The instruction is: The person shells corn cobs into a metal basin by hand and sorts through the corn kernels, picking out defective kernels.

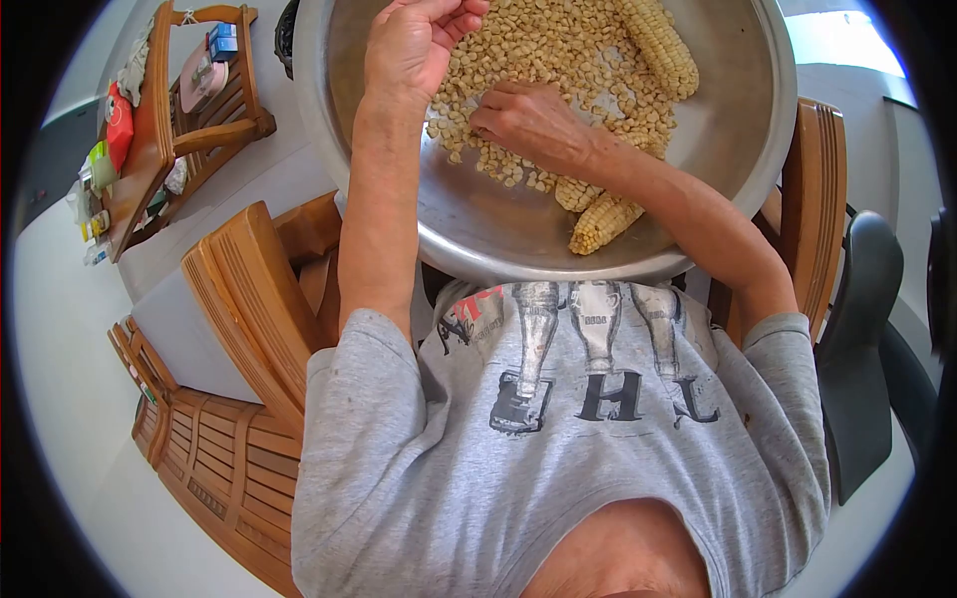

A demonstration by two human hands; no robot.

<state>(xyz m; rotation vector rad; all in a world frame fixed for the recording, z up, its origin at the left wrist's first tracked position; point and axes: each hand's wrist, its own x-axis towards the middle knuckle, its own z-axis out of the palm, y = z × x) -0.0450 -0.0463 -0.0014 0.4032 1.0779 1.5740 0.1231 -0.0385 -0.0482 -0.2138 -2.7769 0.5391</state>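
A wide metal basin holds a layer of loose pale corn kernels. My left hand is raised over the basin's left part, its fingers curled together and partly cut off by the top edge; whatever they hold is hidden. Lower and to the right, my right hand rests on the kernels with bent fingers, the tips hidden under it. Beneath and beside my right forearm lie corn cobs with kernels on them, one corn cob nearest me. Another corn cob leans along the basin's far right side.
Wooden chairs stand close by, one wooden chair to the left and another wooden chair to the right. A dark plastic chair is farther right. At upper left, a wooden table carries bags and small containers.
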